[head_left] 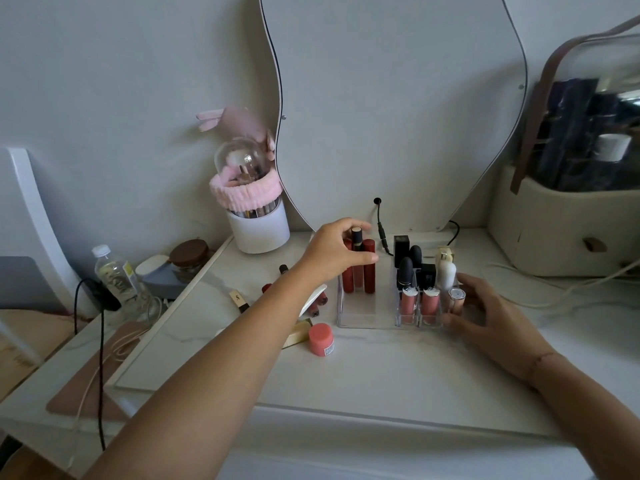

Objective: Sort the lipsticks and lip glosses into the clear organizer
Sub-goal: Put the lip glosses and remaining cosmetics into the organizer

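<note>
1. Three tall red lip glosses [360, 268] stand upright together in the back of the left, wide compartment of the clear organizer [356, 315], which sits on the white desk [381, 368] in front of the mirror [398, 109].
2. Its right side is split into small cells: two pink lip glosses [419, 304] stand in the front cells, a rose-gold tube [456, 299] just to their right, and black lipsticks [406, 271] plus a white tube [446, 273] behind them.
3. One left hand [332, 254] reaches over the left compartment, fingers curled around the dark-capped middle gloss near its top, thumb on the near side of the group.
4. Lower right, the right hand [491, 318] rests on the desk with fingers loosely spread against the organizer's right front corner; it grips nothing, only touching the clear wall.
5. Left of the organizer, loose items lie on the desk: a round pink jar [321, 339], a gold-cased lipstick [298, 332] partly hidden by the forearm, a slim gold-and-black tube [239, 300] and small red tubes [318, 304].
6. Farther back stand a white brush holder with a pink band [258, 216], a water bottle [116, 271] and a brown-lidded jar [189, 258].
</note>
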Demonstrator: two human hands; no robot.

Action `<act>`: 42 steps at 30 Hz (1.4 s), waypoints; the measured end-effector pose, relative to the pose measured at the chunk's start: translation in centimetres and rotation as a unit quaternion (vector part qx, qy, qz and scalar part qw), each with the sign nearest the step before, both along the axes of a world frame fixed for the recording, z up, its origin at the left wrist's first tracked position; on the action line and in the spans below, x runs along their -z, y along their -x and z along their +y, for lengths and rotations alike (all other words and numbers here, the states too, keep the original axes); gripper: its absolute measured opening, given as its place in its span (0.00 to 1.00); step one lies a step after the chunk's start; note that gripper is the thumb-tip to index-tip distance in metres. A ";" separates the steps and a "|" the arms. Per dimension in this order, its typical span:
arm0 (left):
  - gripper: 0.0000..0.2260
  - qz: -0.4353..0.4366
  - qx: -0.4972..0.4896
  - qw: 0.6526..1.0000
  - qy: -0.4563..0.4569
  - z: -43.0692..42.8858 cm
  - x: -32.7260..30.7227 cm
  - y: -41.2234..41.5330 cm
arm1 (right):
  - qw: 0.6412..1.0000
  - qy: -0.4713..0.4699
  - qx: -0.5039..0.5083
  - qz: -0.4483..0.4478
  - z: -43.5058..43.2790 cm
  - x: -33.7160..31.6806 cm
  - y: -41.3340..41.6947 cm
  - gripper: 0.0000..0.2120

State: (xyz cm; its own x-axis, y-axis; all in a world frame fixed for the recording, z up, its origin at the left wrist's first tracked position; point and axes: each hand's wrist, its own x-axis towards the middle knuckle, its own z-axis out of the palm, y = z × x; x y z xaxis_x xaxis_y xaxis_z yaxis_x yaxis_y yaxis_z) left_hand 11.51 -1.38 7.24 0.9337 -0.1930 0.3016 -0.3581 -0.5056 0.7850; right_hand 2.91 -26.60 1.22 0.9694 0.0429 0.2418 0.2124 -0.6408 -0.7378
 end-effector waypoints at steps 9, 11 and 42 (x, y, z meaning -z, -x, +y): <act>0.23 0.026 -0.031 0.998 0.056 7.3 -1.3 0.8 | 1.000 0.001 0.000 0.007 0.0 0.0 0.1 0.33; 0.25 0.059 -0.076 0.995 0.017 10.0 0.0 0.7 | 1.000 0.007 0.003 0.004 0.0 0.0 0.1 0.33; 0.18 0.125 -0.088 0.985 0.074 12.7 3.3 -0.5 | 1.000 0.007 -0.002 0.008 0.2 -0.4 0.3 0.33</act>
